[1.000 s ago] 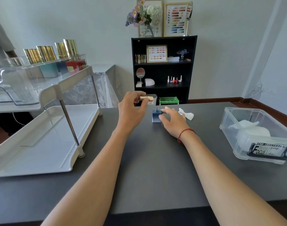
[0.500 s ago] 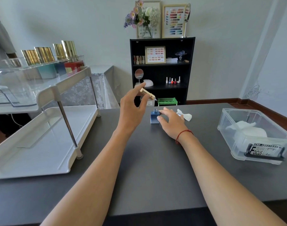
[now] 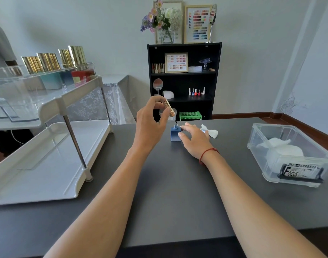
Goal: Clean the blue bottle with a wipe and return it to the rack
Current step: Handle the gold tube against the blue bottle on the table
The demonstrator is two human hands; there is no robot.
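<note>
A small square blue bottle (image 3: 175,133) stands uncapped on the dark table (image 3: 168,192), its neck open. My right hand (image 3: 193,139) holds its right side between thumb and fingers. My left hand (image 3: 150,120) pinches the gold cap (image 3: 169,108) tilted just above the bottle, the thin brush pointing down toward the neck. A crumpled white wipe (image 3: 210,131) lies on the table right behind my right hand. The white two-tier rack (image 3: 47,146) stands at the left, with several gold-capped bottles (image 3: 53,62) in a clear tray on its upper shelf.
A clear plastic bin (image 3: 289,155) holding white wipes sits at the right of the table. A black bookshelf (image 3: 183,81) with small polish bottles stands against the far wall. The rack's lower shelf holds a flat clear sheet.
My left hand has turned the gold cap from lying level to tilted, brush end down over the bottle's neck. My right hand has stayed on the bottle.
</note>
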